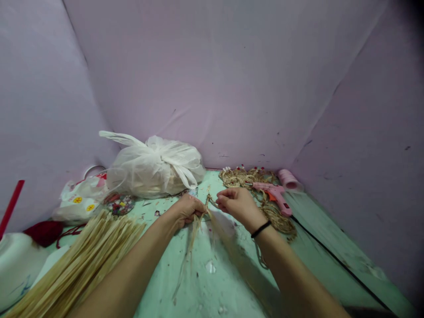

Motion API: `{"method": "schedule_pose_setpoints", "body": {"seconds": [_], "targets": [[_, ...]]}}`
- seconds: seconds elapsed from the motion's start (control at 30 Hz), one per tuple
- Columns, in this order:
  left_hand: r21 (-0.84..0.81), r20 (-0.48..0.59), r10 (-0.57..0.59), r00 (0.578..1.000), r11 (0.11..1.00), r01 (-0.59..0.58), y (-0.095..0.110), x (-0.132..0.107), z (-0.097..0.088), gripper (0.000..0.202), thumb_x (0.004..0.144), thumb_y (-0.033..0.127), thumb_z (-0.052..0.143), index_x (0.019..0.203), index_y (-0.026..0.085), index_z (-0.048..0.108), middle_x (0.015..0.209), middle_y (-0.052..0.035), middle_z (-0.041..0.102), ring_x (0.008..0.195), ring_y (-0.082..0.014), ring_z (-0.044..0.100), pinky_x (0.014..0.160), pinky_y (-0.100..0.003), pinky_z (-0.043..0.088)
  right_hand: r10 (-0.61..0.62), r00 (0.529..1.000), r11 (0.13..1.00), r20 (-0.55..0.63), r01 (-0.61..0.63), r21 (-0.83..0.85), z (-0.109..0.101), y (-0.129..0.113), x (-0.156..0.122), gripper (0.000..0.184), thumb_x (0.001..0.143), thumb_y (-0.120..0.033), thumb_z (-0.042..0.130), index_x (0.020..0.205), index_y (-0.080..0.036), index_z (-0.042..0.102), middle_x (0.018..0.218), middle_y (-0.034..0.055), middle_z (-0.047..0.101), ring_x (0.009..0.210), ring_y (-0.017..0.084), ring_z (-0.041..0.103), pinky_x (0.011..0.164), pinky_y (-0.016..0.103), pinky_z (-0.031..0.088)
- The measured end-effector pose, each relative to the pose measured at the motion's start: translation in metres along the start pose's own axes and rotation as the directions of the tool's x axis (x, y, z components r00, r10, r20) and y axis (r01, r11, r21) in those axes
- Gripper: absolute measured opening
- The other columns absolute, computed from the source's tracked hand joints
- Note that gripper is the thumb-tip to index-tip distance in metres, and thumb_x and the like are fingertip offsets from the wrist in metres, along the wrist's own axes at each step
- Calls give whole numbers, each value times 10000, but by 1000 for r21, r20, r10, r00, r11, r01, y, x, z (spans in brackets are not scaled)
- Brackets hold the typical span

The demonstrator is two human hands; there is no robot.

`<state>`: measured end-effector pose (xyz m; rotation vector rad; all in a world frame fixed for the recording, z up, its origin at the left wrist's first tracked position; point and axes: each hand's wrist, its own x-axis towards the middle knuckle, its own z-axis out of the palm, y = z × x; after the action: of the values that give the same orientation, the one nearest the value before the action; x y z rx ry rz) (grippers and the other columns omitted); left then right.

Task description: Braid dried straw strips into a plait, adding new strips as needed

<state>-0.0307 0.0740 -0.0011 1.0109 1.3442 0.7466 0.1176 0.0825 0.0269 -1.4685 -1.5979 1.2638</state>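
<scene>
My left hand (188,211) is closed, its thumb and fingers pinching pale fibre strands (194,238) whose loose ends hang down over the tabletop. A thin braided fibre cord (210,201) rises from the pinch and bends toward my right hand (239,206). That hand, with a black band at the wrist, has its fingers curled together where the cord reaches them; the exact grip is partly hidden. Another long strand (228,245), smeared by motion, trails down between my forearms. A bundle of flat straw-coloured fibre (79,260) lies beside my left forearm.
Coiled braided cord (281,221) lies right, under a pink glue gun (273,194) with a black cable, near a pink thread spool (289,180). A tied white plastic bag (155,163), bead container (119,204) and dark red yarn (43,232) stand left. Walls enclose the green table (179,274).
</scene>
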Motion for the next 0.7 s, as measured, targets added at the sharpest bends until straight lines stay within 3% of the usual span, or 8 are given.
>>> {"method": "schedule_pose_setpoints", "body": {"seconds": [0.03,0.1,0.17,0.23,0.33,0.53,0.7], "targets": [[0,10,-4,1000,1000,4,0,0,-1,159,483,208,558,464,155,410,359,76,331,289,-5,161,334,-186,35,90,996,986,9,-91,139,0,0,1,53,661,-147,548,617,-136,577,547,26,593,502,111,538,513,213,423],[-7,15,-9,1000,1000,9,0,0,-2,150,485,216,561,481,154,424,360,81,320,289,-7,161,337,-185,38,210,967,921,142,-244,302,5,1,2,75,679,-107,518,613,-130,543,519,22,569,474,105,538,524,224,453],[-15,4,-1,1000,1000,1,0,0,-2,133,493,214,553,490,153,436,358,82,312,290,-12,169,341,-184,46,248,933,881,261,-329,340,14,4,0,120,688,-78,484,588,-124,532,449,10,523,433,103,523,511,228,460],[-4,-8,12,1000,1000,-12,0,-1,0,107,500,199,539,488,149,447,353,79,309,294,-17,174,344,-186,54,263,920,868,289,-357,345,23,7,0,148,687,-69,459,569,-121,532,402,6,495,398,107,503,477,230,452],[58,-48,25,999,998,-22,2,-4,5,47,500,158,521,485,133,484,345,72,319,306,-24,185,348,-190,80,241,941,893,237,-311,326,29,12,2,155,647,-58,462,521,-122,527,374,-1,482,342,94,443,393,211,391],[265,-135,98,986,962,-59,10,-9,10,94,490,63,506,411,114,508,333,50,346,353,-48,274,378,-199,177,172,978,981,115,-181,71,27,20,8,202,585,-78,495,390,-129,500,300,-40,380,293,38,275,327,188,174],[477,-230,77,970,878,43,20,-16,5,159,510,105,572,378,138,491,328,33,357,363,-81,321,398,-215,207,150,981,980,127,-164,112,29,24,6,185,566,-117,493,389,-156,455,296,-63,327,291,38,222,338,205,141]]}}
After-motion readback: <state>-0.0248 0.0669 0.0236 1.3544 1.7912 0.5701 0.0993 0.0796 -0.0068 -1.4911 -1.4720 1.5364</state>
